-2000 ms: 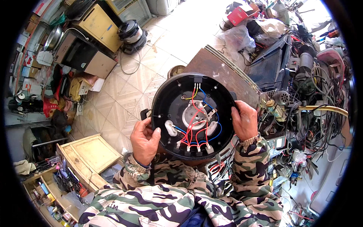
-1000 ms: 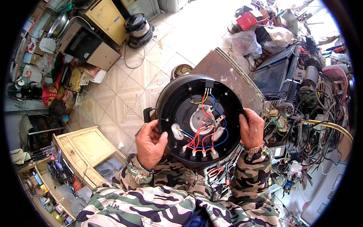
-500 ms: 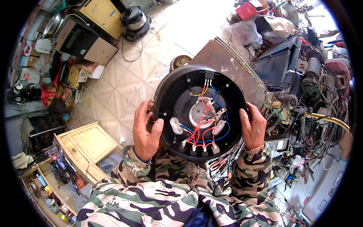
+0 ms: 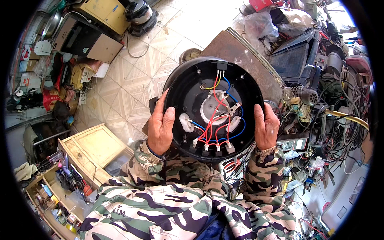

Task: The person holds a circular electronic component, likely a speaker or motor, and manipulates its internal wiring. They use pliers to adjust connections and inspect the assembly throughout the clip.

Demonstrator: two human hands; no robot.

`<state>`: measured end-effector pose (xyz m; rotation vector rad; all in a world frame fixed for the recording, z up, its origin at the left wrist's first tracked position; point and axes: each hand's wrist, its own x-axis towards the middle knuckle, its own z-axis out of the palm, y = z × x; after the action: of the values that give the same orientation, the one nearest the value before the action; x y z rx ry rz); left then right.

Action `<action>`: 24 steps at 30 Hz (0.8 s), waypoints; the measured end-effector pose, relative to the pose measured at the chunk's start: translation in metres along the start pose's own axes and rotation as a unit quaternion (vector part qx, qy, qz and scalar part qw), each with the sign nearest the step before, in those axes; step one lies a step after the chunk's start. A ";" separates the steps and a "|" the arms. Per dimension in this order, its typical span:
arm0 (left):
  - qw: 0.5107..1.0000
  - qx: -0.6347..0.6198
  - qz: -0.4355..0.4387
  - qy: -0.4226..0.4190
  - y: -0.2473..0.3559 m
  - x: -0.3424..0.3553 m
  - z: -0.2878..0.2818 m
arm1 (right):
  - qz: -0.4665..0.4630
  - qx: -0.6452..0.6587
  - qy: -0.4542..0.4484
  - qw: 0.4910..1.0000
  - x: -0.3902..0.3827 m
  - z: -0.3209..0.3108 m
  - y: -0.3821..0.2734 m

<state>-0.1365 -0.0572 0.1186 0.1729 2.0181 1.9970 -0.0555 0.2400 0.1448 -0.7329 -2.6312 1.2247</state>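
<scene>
Over my lap I hold a black round electric cooker body (image 4: 189, 91), its open underside facing up. My left hand (image 4: 161, 129) is closed on its left side, thumb at the rim and fingers along the outer wall. On the opposite side my right hand (image 4: 266, 129) grips the wall, its fingers partly hidden. Inside are red wires (image 4: 209, 133), a blue wire (image 4: 243, 120) and a yellow wire (image 4: 212, 87) around a pale central disc (image 4: 211, 111). Several wires run up to a black power socket (image 4: 221, 66) at the far rim. White connectors line the near edge.
A brown board-topped surface (image 4: 228, 50) stands just beyond the cooker body. Tangled cables (image 4: 340, 108) and a multimeter (image 4: 294, 145) crowd the right. At the left are a wooden cabinet (image 4: 96, 146) and an open drawer (image 4: 50, 188) of tools. Another cooker (image 4: 139, 15) stands on the tiled floor.
My left hand has moved up and closed more firmly round the left side. The cooker body has shifted slightly away from me and to the right, with my right hand moving along.
</scene>
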 end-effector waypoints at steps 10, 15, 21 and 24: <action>1.000 -0.015 -0.001 0.022 -0.007 -0.007 0.002 | -0.005 -0.014 0.050 0.999 0.006 0.006 0.004; 1.000 -0.012 0.004 0.029 -0.008 -0.009 0.005 | -0.018 -0.020 0.061 0.998 0.006 0.007 0.003; 1.000 -0.004 -0.003 0.029 -0.006 -0.007 0.006 | -0.004 -0.010 0.082 0.997 0.002 0.013 0.005; 0.999 -0.012 0.001 0.031 -0.005 -0.007 0.007 | 0.005 -0.005 0.078 0.997 0.003 0.013 0.008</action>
<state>-0.1276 -0.0528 0.1140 0.1102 2.0307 2.0508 -0.0594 0.2365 0.1301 -0.8093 -2.5115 1.1101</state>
